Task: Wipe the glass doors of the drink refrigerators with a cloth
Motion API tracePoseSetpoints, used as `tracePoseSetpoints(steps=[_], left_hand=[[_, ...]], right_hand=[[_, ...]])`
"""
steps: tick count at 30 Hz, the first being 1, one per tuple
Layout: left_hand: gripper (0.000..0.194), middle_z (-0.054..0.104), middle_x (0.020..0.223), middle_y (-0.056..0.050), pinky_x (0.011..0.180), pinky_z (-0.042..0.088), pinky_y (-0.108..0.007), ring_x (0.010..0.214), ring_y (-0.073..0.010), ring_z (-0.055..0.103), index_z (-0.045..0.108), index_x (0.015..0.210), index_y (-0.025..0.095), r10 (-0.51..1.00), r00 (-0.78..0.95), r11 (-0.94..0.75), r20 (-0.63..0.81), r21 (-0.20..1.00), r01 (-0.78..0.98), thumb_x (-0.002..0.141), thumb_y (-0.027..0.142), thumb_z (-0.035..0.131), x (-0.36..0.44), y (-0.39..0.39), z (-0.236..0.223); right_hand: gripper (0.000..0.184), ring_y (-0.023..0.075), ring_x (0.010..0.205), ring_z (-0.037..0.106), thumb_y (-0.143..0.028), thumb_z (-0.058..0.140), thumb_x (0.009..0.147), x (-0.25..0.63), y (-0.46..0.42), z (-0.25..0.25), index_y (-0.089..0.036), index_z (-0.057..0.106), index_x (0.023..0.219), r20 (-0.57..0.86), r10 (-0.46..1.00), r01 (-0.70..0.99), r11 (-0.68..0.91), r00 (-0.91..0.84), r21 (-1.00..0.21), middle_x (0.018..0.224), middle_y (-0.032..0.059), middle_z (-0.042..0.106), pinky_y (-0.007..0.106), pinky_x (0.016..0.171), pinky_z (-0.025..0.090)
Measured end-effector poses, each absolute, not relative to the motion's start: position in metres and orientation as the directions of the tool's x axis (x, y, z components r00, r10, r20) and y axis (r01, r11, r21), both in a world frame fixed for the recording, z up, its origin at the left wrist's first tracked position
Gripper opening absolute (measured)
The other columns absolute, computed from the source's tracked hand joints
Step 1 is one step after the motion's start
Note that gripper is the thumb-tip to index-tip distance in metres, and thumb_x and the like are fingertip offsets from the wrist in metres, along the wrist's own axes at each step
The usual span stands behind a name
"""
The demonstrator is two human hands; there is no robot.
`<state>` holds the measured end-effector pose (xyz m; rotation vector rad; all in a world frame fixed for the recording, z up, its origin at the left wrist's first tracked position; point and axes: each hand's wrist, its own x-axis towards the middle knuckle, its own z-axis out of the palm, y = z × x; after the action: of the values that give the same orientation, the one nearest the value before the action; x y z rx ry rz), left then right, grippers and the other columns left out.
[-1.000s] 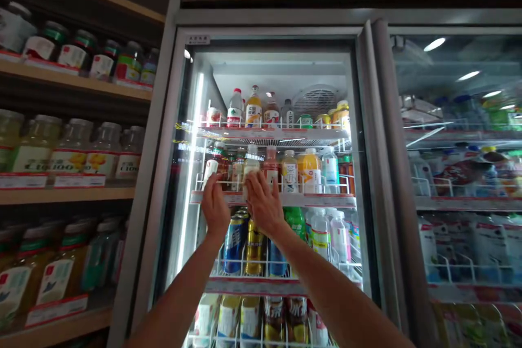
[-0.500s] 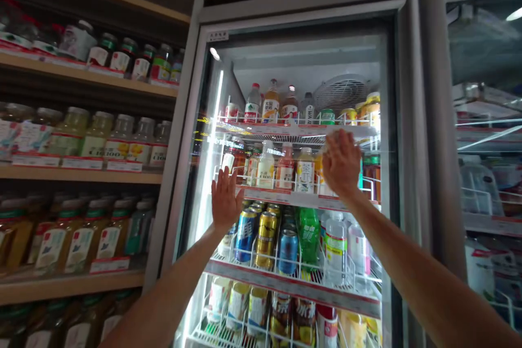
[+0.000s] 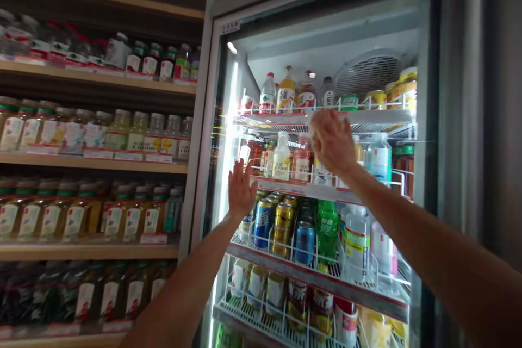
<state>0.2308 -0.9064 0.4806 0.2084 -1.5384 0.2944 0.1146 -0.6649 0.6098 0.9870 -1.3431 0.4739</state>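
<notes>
Reaching up at the end of a bare forearm, the left hand (image 3: 241,190) faces the glass door (image 3: 310,43) of a lit drinks cooler, its palm flat toward the pane and its fingers spread. Higher and to its right, the right hand (image 3: 332,141) is blurred before the same pane; a pale patch shows by its fingertips, and I cannot tell whether it pinches anything or touches the glass. The door stands directly before both hands, a small plate (image 3: 230,27) on its upper left corner too fine to read.

Beside the cooler on the left, wooden shelves carry rows of bottles, some labels showing "C100".

Behind the pane, a gold can (image 3: 282,228) and a blue can (image 3: 304,243) stand near a green bottle (image 3: 327,228) with blurred white characters. One shelf up, a pale bottle (image 3: 281,156) reads "C100". On the top shelf, an orange bottle (image 3: 286,91) shows 大, and a dark-capped bottle (image 3: 328,92) reads "WA".
</notes>
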Motion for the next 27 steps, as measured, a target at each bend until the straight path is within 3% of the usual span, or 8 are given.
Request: tracePoseSetpoints(steps=[5, 7, 11, 13, 18, 21, 25, 27], left_hand=[[0.054, 0.020, 0.148, -0.011, 0.111, 0.016, -0.047, 0.138, -0.0220, 0.011, 0.021, 0.141, 0.017, 0.052, 0.000, 0.943, 0.999, -0.049, -0.330, 0.090, 0.032, 0.031, 0.234, -0.906, 0.481], [0.054, 0.021, 0.148, -0.011, 0.110, 0.017, -0.047, 0.138, -0.0225, 0.012, 0.021, 0.141, 0.017, 0.059, 0.001, 0.946, 0.998, -0.056, -0.318, 0.090, 0.031, 0.032, 0.235, -0.905, 0.481], [0.055, 0.022, 0.147, -0.010, 0.110, 0.019, -0.048, 0.138, -0.0227, 0.013, 0.020, 0.141, 0.019, 0.083, 0.026, 0.956, 0.996, -0.072, -0.283, 0.089, 0.028, 0.034, 0.235, -0.907, 0.480], [0.055, 0.022, 0.147, -0.010, 0.110, 0.019, -0.048, 0.138, -0.0225, 0.013, 0.019, 0.141, 0.019, 0.099, 0.036, 0.959, 0.994, -0.086, -0.269, 0.089, 0.027, 0.035, 0.235, -0.910, 0.479], [0.055, 0.025, 0.146, -0.011, 0.110, 0.022, -0.044, 0.137, -0.0219, 0.015, 0.020, 0.141, 0.016, 0.192, -0.052, 0.945, 0.980, -0.199, -0.258, 0.089, 0.026, 0.037, 0.249, -0.929, 0.476], [0.058, 0.028, 0.145, -0.010, 0.109, 0.024, -0.041, 0.137, -0.0212, 0.017, 0.019, 0.141, 0.018, 0.301, -0.147, 0.914, 0.942, -0.329, -0.237, 0.088, 0.027, 0.039, 0.261, -0.945, 0.472], [0.060, 0.027, 0.145, -0.010, 0.109, 0.024, -0.043, 0.136, -0.0228, 0.017, 0.018, 0.142, 0.018, 0.339, -0.135, 0.908, 0.931, -0.361, -0.214, 0.087, 0.028, 0.041, 0.265, -0.956, 0.469], [0.060, 0.027, 0.145, -0.010, 0.109, 0.023, -0.043, 0.136, -0.0229, 0.018, 0.018, 0.141, 0.018, 0.345, -0.120, 0.912, 0.931, -0.363, -0.192, 0.087, 0.028, 0.041, 0.263, -0.956, 0.469]], right_hand=[[0.054, 0.0192, 0.135, 0.024, -0.020, 0.042, 0.085, 0.134, -0.696, 0.535, -0.031, 0.031, 0.136, 0.604, -0.612, -0.636, 0.203, 0.511, 0.744, 0.144, -0.0022, 0.034, 0.046, 0.112, 0.015], [0.053, 0.0223, 0.135, 0.024, -0.021, 0.042, 0.085, 0.125, -0.690, 0.560, -0.031, 0.031, 0.136, 0.711, -0.537, -0.677, 0.312, 0.453, 0.667, 0.145, -0.0007, 0.032, 0.051, 0.111, 0.014], [0.046, 0.0297, 0.135, 0.021, -0.022, 0.042, 0.085, 0.120, -0.686, 0.644, -0.023, 0.042, 0.132, 0.973, -0.117, -0.787, 0.573, 0.197, 0.229, 0.147, 0.0068, 0.025, 0.056, 0.107, 0.018], [0.045, 0.0289, 0.135, 0.021, -0.021, 0.042, 0.085, 0.130, -0.698, 0.647, -0.021, 0.044, 0.130, 0.977, -0.117, -0.789, 0.575, 0.181, 0.215, 0.147, 0.0073, 0.027, 0.053, 0.107, 0.020], [0.054, 0.0205, 0.136, 0.020, -0.019, 0.044, 0.085, 0.156, -0.724, 0.536, -0.027, 0.031, 0.137, 0.656, -0.636, -0.674, 0.278, 0.405, 0.685, 0.146, -0.0003, 0.029, 0.047, 0.110, 0.020], [0.059, 0.0171, 0.136, 0.021, -0.019, 0.045, 0.085, 0.142, -0.692, 0.504, -0.034, 0.025, 0.138, 0.564, -0.722, -0.617, 0.243, 0.400, 0.748, 0.146, -0.0044, 0.029, 0.045, 0.112, 0.017], [0.049, 0.0247, 0.135, 0.024, -0.023, 0.040, 0.088, 0.097, -0.618, 0.541, -0.031, 0.033, 0.136, 0.967, -0.218, -0.642, 0.725, 0.128, 0.249, 0.147, 0.0021, 0.027, 0.054, 0.108, 0.018], [0.047, 0.0276, 0.134, 0.025, -0.027, 0.039, 0.088, 0.087, -0.600, 0.549, -0.024, 0.038, 0.134, 0.997, 0.070, -0.633, 0.774, 0.046, -0.025, 0.147, 0.0071, 0.027, 0.054, 0.105, 0.024]])
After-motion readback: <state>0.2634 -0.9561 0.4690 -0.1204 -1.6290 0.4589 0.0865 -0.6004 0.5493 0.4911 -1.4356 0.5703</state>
